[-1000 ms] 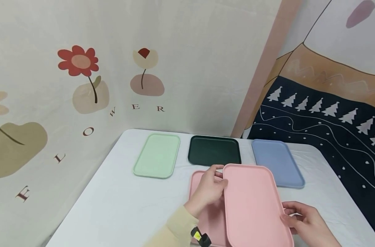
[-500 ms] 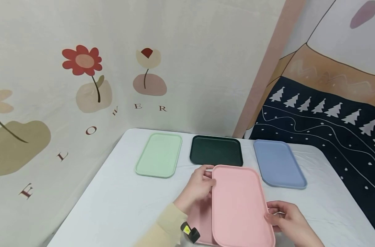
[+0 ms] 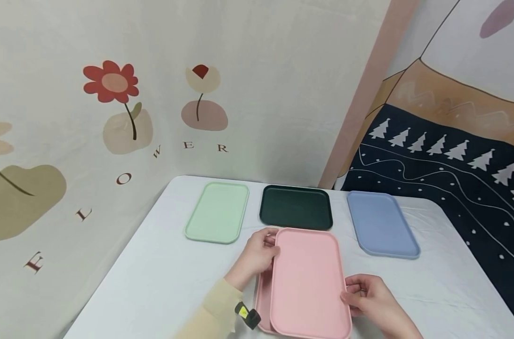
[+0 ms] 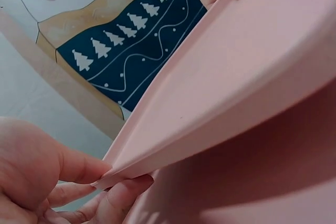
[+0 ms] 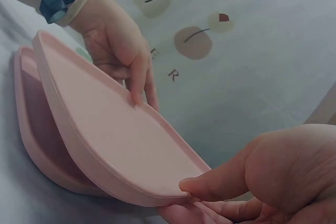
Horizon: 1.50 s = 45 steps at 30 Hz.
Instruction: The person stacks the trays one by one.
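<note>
A pale backdrop [image 3: 274, 94] printed with flowers and the letters F, L, O, W, E, R stands behind the worktop [image 3: 164, 273], which is white. To its right hangs a navy panel [image 3: 447, 181] with white trees. Three trays lie along the far side of the worktop: the green tray [image 3: 217, 213] at left, the dark tray [image 3: 296, 207] in the middle, set crosswise, and the blue tray [image 3: 384, 225] at right. None of the three touches its neighbour.

Nearest me, I hold the upper pink tray [image 3: 309, 282] above the lower pink tray [image 3: 263, 303], whose left edge shows beyond it. The wrist views show a shadowed gap between the two; I cannot tell whether they touch anywhere. My left hand [image 3: 257, 256] pinches the upper pink tray by its left long edge near the far corner, thumb on top, fingers beneath. My right hand [image 3: 369, 296] pinches the opposite long edge, thumb over the rim. My left arm wears a cream sleeve [image 3: 216, 308] and, at the wrist, a dark device [image 3: 252, 319] with a yellow mark.
</note>
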Available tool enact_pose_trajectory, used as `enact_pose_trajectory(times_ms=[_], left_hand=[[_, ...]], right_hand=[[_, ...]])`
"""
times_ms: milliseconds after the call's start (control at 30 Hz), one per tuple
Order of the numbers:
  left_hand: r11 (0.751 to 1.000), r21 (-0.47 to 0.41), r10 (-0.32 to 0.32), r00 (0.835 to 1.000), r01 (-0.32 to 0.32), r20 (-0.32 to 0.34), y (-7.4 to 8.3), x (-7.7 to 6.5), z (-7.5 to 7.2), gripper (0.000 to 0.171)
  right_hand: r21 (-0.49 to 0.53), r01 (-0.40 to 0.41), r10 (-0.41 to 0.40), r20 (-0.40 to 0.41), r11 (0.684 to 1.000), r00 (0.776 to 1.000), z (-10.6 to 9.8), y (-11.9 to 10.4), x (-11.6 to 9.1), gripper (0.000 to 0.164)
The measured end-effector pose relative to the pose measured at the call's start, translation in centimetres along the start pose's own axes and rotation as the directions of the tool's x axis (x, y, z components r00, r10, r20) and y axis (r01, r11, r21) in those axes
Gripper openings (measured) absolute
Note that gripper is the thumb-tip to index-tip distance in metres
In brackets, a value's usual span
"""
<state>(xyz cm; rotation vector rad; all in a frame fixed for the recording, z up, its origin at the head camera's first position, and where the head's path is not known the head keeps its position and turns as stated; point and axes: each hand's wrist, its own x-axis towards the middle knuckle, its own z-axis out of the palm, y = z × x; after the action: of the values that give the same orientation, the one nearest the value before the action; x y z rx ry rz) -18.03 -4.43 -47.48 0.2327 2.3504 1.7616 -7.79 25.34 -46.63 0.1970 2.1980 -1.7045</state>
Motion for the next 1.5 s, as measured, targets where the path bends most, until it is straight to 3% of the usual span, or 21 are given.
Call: enact_pose_trajectory(times_ms=[333,600,867,1500], left_hand=[[0.998,0.043,-0.041,0.999,0.042,-0.035,-0.8,-0.2,-1.1,0.044],[0.985,0.169,-0.009,0.997,0.022,-0.08,-1.1,-0.2,-1.7,0.041],[0.974,0.227,0.024,0.993,0.002,-0.111,-1.5,-0.1,-1.9,0.038],[0.97,0.241,0.052,0.99,-0.019,-0.131,-2.0,0.0,-2.2,0.035]], right_hand=[[0.004,0.007,-0.007,0.017,1.0,1.0,1.8,0.0,0.8,0.031],[-0.029,-0.002,0.002,0.023,1.0,1.0,2.7,0.1,1.3,0.029],[-0.062,0.016,-0.015,0.019,0.998,1.0,3.4,0.1,1.7,0.025],[-0.095,0.046,-0.045,0.018,0.994,0.999,3.6,0.1,1.9,0.021]])
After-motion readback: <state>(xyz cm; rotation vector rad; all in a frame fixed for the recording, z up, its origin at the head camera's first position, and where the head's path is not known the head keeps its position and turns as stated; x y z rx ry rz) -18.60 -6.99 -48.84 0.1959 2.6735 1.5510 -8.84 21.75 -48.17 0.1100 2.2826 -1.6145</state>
